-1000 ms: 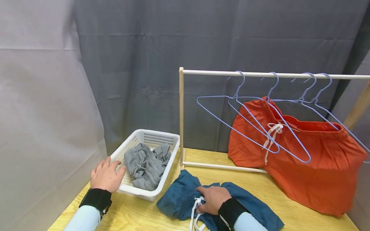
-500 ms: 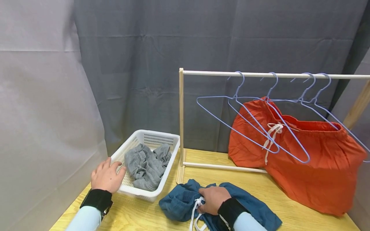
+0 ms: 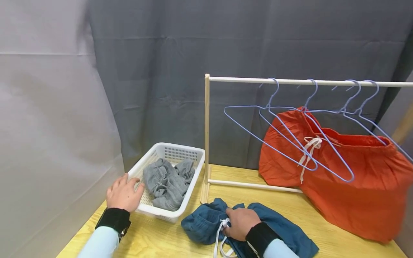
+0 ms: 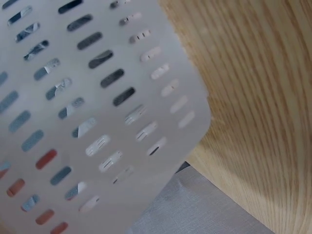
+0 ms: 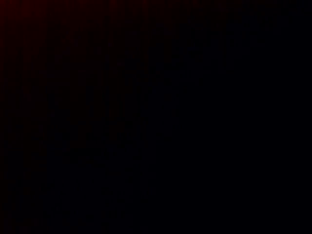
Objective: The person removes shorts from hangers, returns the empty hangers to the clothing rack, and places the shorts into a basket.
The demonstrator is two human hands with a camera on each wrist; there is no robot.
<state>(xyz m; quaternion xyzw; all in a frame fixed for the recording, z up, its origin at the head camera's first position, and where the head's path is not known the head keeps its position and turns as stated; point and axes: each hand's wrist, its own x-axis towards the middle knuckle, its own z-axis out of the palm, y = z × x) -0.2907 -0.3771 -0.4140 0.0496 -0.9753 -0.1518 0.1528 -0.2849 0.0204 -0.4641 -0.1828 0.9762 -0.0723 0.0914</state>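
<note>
In the head view, my left hand (image 3: 124, 193) rests on the near left rim of a white plastic basket (image 3: 195, 179), its fingers relaxed over the edge. Inside the basket lies a crumpled grey cloth garment (image 3: 169, 184). To the right, my right hand (image 3: 242, 223) grips a bunched pair of blue shorts (image 3: 274, 218) on the table, fingers curled into the fabric beside the white drawstring (image 3: 217, 233). The fingertips are hidden by cloth. The left wrist view holds the slotted basket wall (image 4: 112, 141) at close range, without the hand. The right wrist view is almost black.
A wooden rack (image 3: 207, 136) stands behind the shorts, with several lilac hangers (image 3: 250, 132) on its rail (image 3: 232, 79). Large orange shorts (image 3: 361, 186) with a white drawstring lean there at the right. Grey cloth (image 3: 180, 71) backs the wooden table (image 3: 151, 236).
The far left part of the blue shorts has sunk towards me and gathered closer to my right hand. My left hand stays on the basket. The head view has turned slightly left.
</note>
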